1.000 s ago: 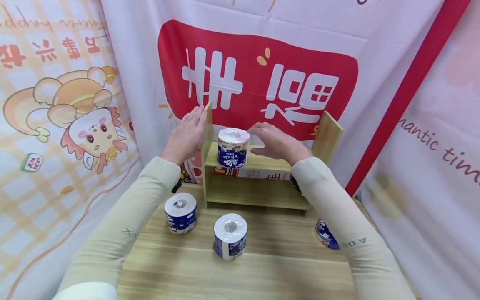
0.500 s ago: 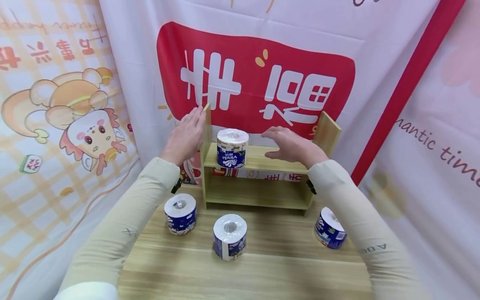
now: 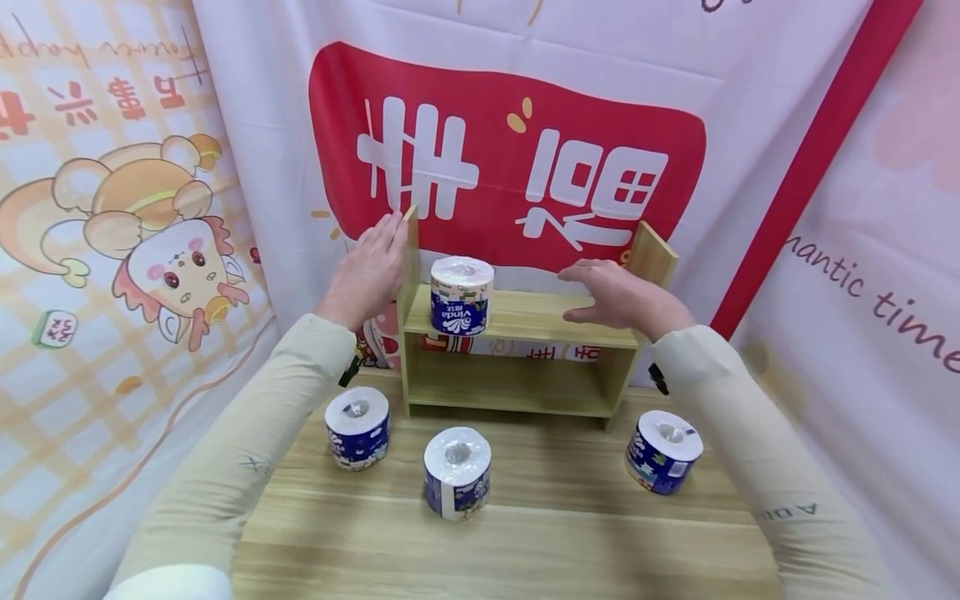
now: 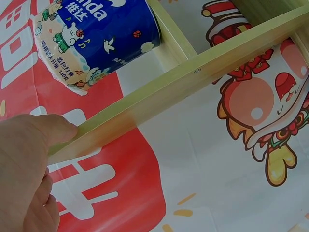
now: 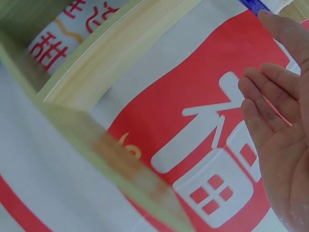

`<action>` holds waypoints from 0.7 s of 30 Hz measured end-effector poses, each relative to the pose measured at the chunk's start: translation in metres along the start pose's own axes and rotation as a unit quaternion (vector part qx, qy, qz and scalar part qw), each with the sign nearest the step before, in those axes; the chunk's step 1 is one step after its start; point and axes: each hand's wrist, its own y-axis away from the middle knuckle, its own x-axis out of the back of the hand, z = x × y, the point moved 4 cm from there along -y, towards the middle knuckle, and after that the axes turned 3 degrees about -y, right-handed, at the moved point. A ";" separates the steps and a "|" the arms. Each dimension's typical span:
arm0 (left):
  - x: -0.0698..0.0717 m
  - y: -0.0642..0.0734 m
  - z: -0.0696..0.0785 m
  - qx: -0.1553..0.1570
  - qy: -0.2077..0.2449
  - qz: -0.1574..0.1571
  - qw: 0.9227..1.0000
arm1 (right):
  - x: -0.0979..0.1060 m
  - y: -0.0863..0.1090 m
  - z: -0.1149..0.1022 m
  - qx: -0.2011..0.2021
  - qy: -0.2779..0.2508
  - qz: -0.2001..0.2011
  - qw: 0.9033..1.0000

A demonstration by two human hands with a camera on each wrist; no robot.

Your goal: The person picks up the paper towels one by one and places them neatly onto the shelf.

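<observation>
My left hand (image 3: 369, 275) grips the top of the left side panel of a small wooden shelf (image 3: 517, 398). In the left wrist view the thumb of that hand (image 4: 26, 159) lies on the panel's edge, with curled fingers below it. A wrapped toilet paper roll (image 3: 462, 297), blue and cream with a white top, stands upright on the upper board near that panel. My right hand (image 3: 626, 296) holds nothing and hovers over the right part of the upper board, apart from the roll. Its fingers (image 5: 270, 96) are loosely bent in the right wrist view.
On the wooden table (image 3: 525, 550) before the shelf stand three more rolls: a left roll (image 3: 358, 428), a middle roll (image 3: 457, 473) and a right roll (image 3: 663, 452) beside my right forearm. A printed cloth (image 3: 510, 150) hangs close behind the shelf.
My right hand has moved right, away from the roll on the upper board, and the right table roll has come into full view. My left hand and the rolls have stayed put.
</observation>
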 end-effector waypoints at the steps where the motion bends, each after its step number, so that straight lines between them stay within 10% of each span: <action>1: 0.000 0.000 0.000 -0.001 0.000 -0.001 1.000 | 0.001 0.002 0.002 -0.003 0.000 0.000 1.000; 21: -0.001 -0.001 0.000 0.001 0.000 -0.005 1.000 | 0.015 0.069 0.055 -0.036 0.015 -0.017 0.999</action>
